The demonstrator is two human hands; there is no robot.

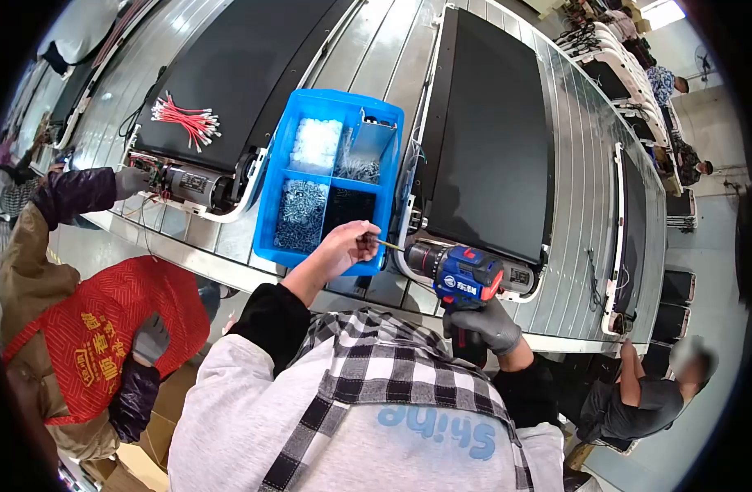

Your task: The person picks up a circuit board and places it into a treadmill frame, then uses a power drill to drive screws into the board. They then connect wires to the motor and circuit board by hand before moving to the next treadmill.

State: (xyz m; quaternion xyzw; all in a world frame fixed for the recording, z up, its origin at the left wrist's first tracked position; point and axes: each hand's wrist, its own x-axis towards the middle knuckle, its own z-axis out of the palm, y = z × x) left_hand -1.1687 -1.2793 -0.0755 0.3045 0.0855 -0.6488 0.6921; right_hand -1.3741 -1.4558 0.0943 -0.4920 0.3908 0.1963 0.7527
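My right hand (492, 326), in a grey glove, grips the handle of a blue and black cordless drill (468, 275). The drill points left, and its long thin bit (390, 244) reaches toward my bare left hand (349, 248). The left fingers are pinched together at the bit's tip; whatever they hold is too small to make out. Just behind that hand stands a blue divided bin (265, 234). Small metal screws (302, 215) fill its front left compartment, dark screws (349, 205) the front right, and white plastic pieces (317, 144) the back left.
A treadmill-like unit with a black belt (490, 139) lies right of the bin; another black-belted unit (236, 74) is left, with red wires (187, 121) on it. A co-worker in a red apron (105, 344) works at left, another person (650, 402) at right. Metal slats (392, 49) form the line.
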